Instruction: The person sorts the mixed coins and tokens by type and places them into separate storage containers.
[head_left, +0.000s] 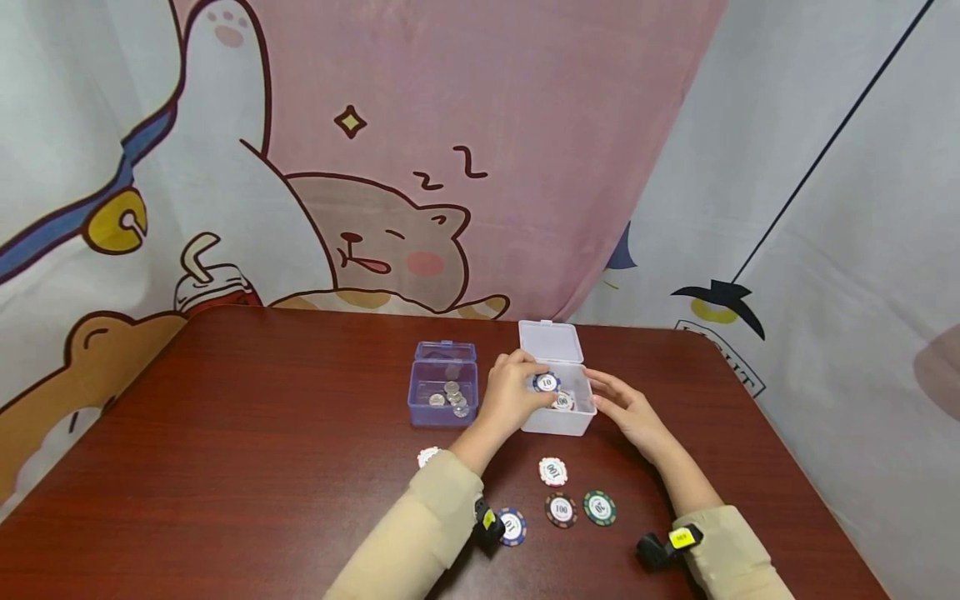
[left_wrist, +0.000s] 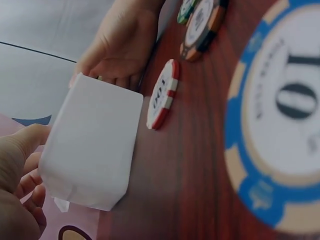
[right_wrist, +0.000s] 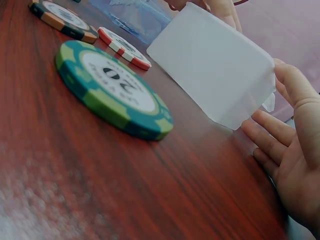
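Observation:
An open white plastic box [head_left: 557, 423] holds a white poker chip [head_left: 563, 402] marked 100. My left hand [head_left: 512, 387] reaches over its left wall, thumb and fingers around a blue poker chip [head_left: 547, 382] marked 10. In the left wrist view the box wall hides that chip and part of the left hand [left_wrist: 17, 175]. My right hand [head_left: 628, 415] rests at the right side of the box, fairly straight fingertips touching its wall. The right wrist view has the right hand [right_wrist: 295, 145] beside the box corner, thumb at the upper edge.
Left of the white box, an open blue box [head_left: 442, 417] contains several coins [head_left: 454, 396]. Nearer lie poker chips: red-and-white [head_left: 553, 472], brown [head_left: 561, 509], green [head_left: 600, 507] and blue [head_left: 512, 527]. Another white chip [head_left: 427, 455] is partly behind the left sleeve [head_left: 420, 525].

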